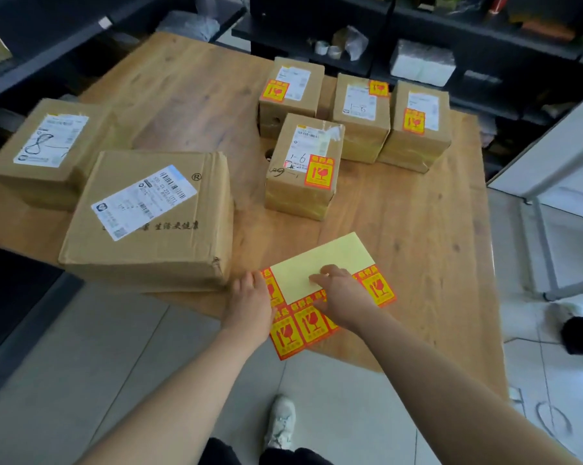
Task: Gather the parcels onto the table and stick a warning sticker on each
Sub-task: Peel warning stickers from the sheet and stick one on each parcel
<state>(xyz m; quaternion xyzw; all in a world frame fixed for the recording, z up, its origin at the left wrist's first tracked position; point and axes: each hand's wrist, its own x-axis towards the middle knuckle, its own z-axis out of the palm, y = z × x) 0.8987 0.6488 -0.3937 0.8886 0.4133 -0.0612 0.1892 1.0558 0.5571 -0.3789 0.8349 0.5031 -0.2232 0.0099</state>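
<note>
Your right hand point(342, 297) lies flat, fingers spread, on the sticker sheet point(320, 266); your left hand point(250, 297) pinches its edge. Beyond your fingertips stand four stickered parcels point(302, 182); left of them, two bare ones point(149, 236).

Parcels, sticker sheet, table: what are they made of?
Parcels: brown cardboard, matte, creased corners, some taped.
Sticker sheet: likely glossy paper; pale yellow backing bared where stickers are gone.
Table: wood or wood veneer, visible grain and knots.
</note>
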